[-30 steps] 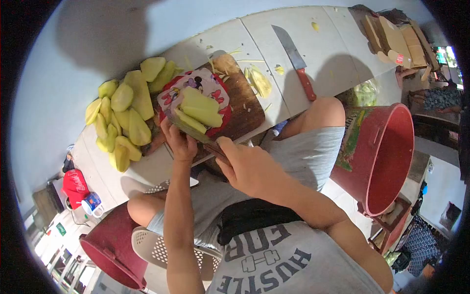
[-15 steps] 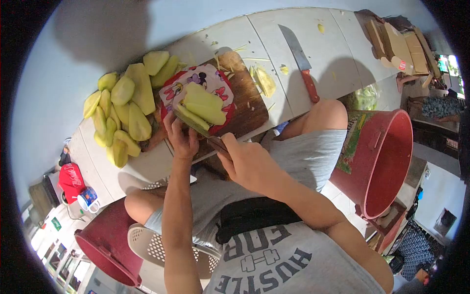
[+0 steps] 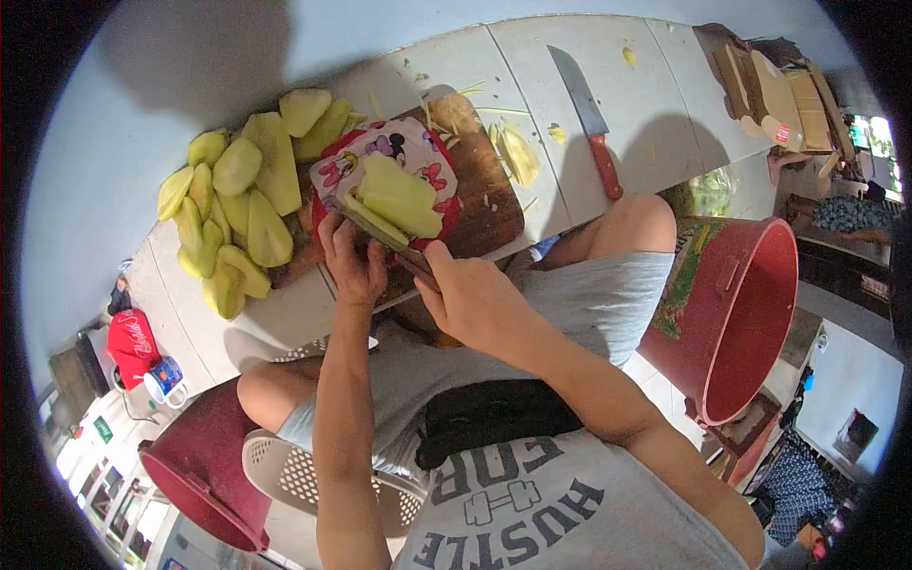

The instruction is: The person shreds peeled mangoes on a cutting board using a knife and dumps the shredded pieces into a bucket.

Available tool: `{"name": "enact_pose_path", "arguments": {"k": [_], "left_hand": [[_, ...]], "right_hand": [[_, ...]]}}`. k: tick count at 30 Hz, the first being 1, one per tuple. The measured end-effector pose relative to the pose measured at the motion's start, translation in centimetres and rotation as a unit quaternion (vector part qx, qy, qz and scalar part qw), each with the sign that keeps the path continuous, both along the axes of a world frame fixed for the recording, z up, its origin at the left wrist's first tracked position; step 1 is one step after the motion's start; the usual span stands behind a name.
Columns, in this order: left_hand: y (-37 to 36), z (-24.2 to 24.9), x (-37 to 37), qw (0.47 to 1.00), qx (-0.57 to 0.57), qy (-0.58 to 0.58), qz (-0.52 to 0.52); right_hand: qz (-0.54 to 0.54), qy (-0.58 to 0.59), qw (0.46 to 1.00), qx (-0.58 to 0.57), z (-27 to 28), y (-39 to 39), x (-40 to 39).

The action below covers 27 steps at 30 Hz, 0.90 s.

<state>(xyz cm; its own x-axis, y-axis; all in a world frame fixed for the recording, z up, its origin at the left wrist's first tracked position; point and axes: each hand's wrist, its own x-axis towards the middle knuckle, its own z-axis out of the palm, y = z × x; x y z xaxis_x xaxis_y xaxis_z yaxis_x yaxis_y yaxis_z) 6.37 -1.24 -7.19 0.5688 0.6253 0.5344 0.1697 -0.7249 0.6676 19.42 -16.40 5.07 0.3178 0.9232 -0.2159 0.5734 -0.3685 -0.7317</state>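
My right hand (image 3: 480, 299) is closed round the handle of a knife (image 3: 388, 239). Its blade slants up and left along the near edge of a pale green peeled fruit piece (image 3: 404, 199). My left hand (image 3: 353, 266) has its fingers curled at the piece's left end, by the blade tip; its fingertips are partly hidden. Under the fruit lies a red-edged cloth (image 3: 342, 171) with cartoon print, spread over a wooden cutting board (image 3: 494, 204). A heap of peeled fruit pieces (image 3: 237, 166) lies left of the board.
A second knife (image 3: 579, 90) with a red handle lies on the tiled counter (image 3: 456, 62), near fruit scraps (image 3: 520, 155). Red tubs (image 3: 750, 323) stand on both sides of my legs. A mug (image 3: 164, 380) sits at the left, and cardboard boxes (image 3: 769, 90) at the far right.
The knife and my right hand have shifted slightly up and left along the fruit's edge. My left hand stays almost in place.
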Motion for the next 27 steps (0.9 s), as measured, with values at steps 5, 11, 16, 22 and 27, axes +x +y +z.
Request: {"name": "enact_pose_path", "arguments": {"k": [5,11,16,22,27], "left_hand": [[0.3,0.1,0.2,1.000,0.020,0.014,-0.011],[0.0,0.9,0.6,1.000,0.015,-0.008,0.000],[0.2,0.6,0.5,1.000,0.017,-0.010,0.000],[0.7,0.4,0.6,0.999,0.032,-0.022,-0.012],[-0.2,0.8,0.8,0.999,-0.014,-0.036,-0.004]], "right_hand": [[-0.002,-0.038,0.999,-0.034,-3.7,0.9,0.1],[-0.025,-0.007,1.000,0.007,-3.6,0.0,0.1],[-0.040,0.047,0.998,0.013,-3.3,-0.8,0.8],[-0.038,0.036,0.998,-0.026,-2.3,-1.4,0.7],[-0.077,0.063,0.994,0.050,0.9,-3.0,1.5]]}}
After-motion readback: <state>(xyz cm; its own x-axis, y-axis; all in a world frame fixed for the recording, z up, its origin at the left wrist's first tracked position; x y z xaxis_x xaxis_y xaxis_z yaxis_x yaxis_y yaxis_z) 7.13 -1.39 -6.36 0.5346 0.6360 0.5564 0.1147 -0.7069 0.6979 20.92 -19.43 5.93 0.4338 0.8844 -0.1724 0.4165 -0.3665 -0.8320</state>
